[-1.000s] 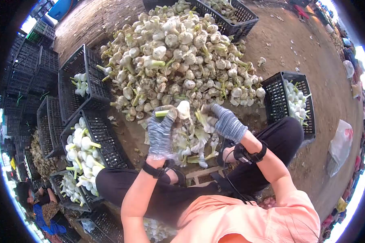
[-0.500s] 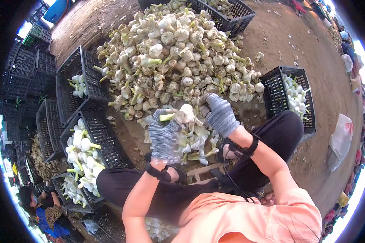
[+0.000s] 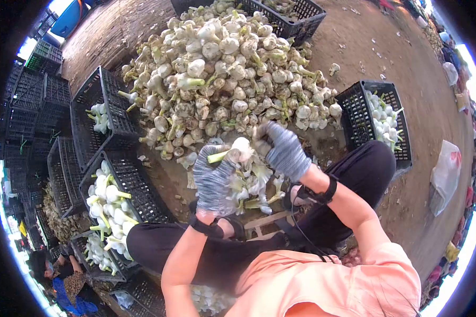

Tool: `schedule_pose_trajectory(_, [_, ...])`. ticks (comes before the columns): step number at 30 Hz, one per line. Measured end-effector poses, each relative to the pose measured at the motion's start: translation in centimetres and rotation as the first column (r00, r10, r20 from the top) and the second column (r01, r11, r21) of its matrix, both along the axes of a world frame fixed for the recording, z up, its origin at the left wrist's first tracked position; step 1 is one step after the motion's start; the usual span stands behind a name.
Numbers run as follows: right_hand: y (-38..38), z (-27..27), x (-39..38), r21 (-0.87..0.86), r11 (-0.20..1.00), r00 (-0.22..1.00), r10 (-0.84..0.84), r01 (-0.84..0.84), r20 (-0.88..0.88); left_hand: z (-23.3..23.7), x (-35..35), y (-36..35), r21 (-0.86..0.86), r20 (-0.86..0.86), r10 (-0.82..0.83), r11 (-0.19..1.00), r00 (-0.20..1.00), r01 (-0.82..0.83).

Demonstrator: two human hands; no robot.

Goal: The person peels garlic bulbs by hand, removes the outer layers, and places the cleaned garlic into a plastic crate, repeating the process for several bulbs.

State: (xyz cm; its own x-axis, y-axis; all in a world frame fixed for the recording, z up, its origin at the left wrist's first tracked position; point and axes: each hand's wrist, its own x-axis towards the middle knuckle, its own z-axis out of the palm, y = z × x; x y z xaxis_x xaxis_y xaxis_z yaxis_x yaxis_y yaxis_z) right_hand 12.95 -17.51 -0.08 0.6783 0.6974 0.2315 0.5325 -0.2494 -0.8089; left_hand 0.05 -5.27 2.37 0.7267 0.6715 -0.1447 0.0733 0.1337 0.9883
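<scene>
My left hand (image 3: pixel 212 178), in a grey knit glove, grips a garlic bulb (image 3: pixel 242 146). The bulb is white, and its green cut stem points left past my thumb. Just right of the bulb, my right hand (image 3: pixel 286 152) wears the same kind of glove. Its fingers are curled closed, and whatever they hold is hidden. Beneath both hands lies a heap of garlic peelings (image 3: pixel 259 182), pale and leafy. Beyond them rises a large pile of unpeeled garlic (image 3: pixel 222 68) with soil-stained skins.
At left, a black crate (image 3: pixel 156 207) holds clean white garlic, with another crate (image 3: pixel 75 148) beside it. To the right stands a crate of garlic (image 3: pixel 349 113). A plastic bag (image 3: pixel 446 177) lies on the ground. Another person (image 3: pixel 63 274) sits at lower left.
My right hand shifts slightly left, nearer the bulb. The left hand keeps its grip on the garlic. The whole view has tilted a little.
</scene>
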Motion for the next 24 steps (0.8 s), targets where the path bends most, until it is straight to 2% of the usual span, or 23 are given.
schedule_pose_trajectory(1, [-0.2, 0.5, 0.6, -0.180, 0.981, 0.997, -0.068, 0.070, 0.021, 0.3, 0.0, 0.1, -0.034, 0.009, 0.002, 0.999, 1.000, -0.002])
schedule_pose_trajectory(2, [-0.6, 0.0, 0.9, -0.178, 0.981, 0.997, -0.067, 0.071, 0.026, 0.4, 0.1, 0.2, -0.066, 0.022, 0.006, 0.998, 1.000, -0.005])
schedule_pose_trajectory(4, [-0.9, -0.5, 0.9, -0.106, 0.993, 0.998, -0.056, 0.055, -0.006, 0.3, 0.1, 0.4, -0.072, 0.023, 0.014, 0.997, 1.000, -0.012])
schedule_pose_trajectory(5, [-0.8, 0.0, 0.3, 0.014, 0.999, 0.997, -0.037, 0.038, -0.072, 0.4, 0.1, 0.4, -0.058, 0.008, -0.003, 0.998, 1.000, 0.003])
schedule_pose_trajectory(6, [-0.7, 0.7, -0.3, 0.012, 0.999, 0.997, -0.033, 0.034, -0.073, 0.4, 0.1, 0.3, -0.044, -0.009, -0.023, 0.999, 1.000, 0.022])
schedule_pose_trajectory(8, [-0.3, 2.3, -1.2, 0.031, 0.999, 0.900, 0.020, -0.007, -0.435, 0.2, 0.2, -0.1, -0.077, 0.004, -0.020, 0.997, 1.000, 0.020])
schedule_pose_trajectory(9, [-0.4, 1.7, -1.4, 0.062, 0.996, 0.907, 0.082, -0.062, -0.413, 0.1, 0.2, -0.3, -0.109, 0.017, -0.017, 0.994, 1.000, 0.019])
schedule_pose_trajectory(10, [-0.5, 0.9, -1.4, 0.062, 0.997, 0.907, 0.074, -0.053, -0.415, -0.4, 0.2, -0.3, -0.108, 0.015, -0.026, 0.994, 1.000, 0.027])
schedule_pose_trajectory(12, [-0.6, -0.3, -1.0, 0.120, 0.985, 0.937, 0.155, -0.123, -0.312, -1.5, 0.0, -0.2, 0.062, -0.017, -0.053, 0.997, 0.998, 0.054])
schedule_pose_trajectory(13, [-0.7, 1.6, -0.8, 0.104, 0.986, 0.888, 0.160, -0.127, -0.432, -1.2, 0.0, -0.2, 0.061, -0.017, -0.050, 0.997, 0.999, 0.051])
schedule_pose_trajectory(14, [-0.9, 1.3, -0.4, 0.103, 0.986, 0.887, 0.162, -0.130, -0.433, -0.9, 0.1, -0.2, -0.012, 0.000, -0.053, 0.999, 0.999, 0.053])
schedule_pose_trajectory(15, [-0.9, 0.6, 0.4, 0.005, 0.999, 0.945, 0.036, -0.036, -0.324, -0.6, 0.1, -0.2, -0.085, 0.018, -0.055, 0.995, 0.998, 0.057])
schedule_pose_trajectory(16, [-1.0, -0.2, 1.2, -0.079, 0.994, 0.977, -0.086, 0.071, -0.197, -0.7, 0.1, -0.1, -0.085, 0.018, -0.056, 0.995, 0.998, 0.058])
schedule_pose_trajectory(17, [-1.3, -0.7, 1.8, -0.169, 0.984, 0.976, -0.091, 0.058, -0.196, -0.7, 0.1, 0.1, -0.055, 0.031, -0.063, 0.996, 0.998, 0.064])
schedule_pose_trajectory(18, [-1.5, -1.3, 1.7, -0.169, 0.984, 0.977, -0.091, 0.058, -0.194, -0.9, 0.0, 0.2, -0.027, 0.043, -0.067, 0.997, 0.997, 0.068])
schedule_pose_trajectory(20, [-1.3, 0.2, 0.7, 0.026, 1.000, 0.836, 0.013, 0.001, -0.549, -1.2, 0.1, 0.1, 0.001, 0.043, -0.058, 0.998, 0.997, 0.058])
schedule_pose_trajectory(21, [-0.9, 1.4, 0.1, 0.084, 0.996, 0.666, 0.038, 0.036, -0.745, -1.1, 0.2, -0.1, 0.010, 0.043, -0.073, 0.997, 0.996, 0.073])
schedule_pose_trajectory(22, [-0.7, 1.2, 0.2, 0.082, 0.996, 0.666, 0.036, 0.039, -0.745, -1.0, 0.3, -0.2, 0.021, 0.042, -0.093, 0.996, 0.995, 0.092])
schedule_pose_trajectory(24, [-0.5, 0.4, 0.3, -0.004, 0.996, 0.663, 0.053, -0.084, -0.747, -1.7, 0.1, -0.3, 0.032, 0.032, -0.112, 0.993, 0.993, 0.111])
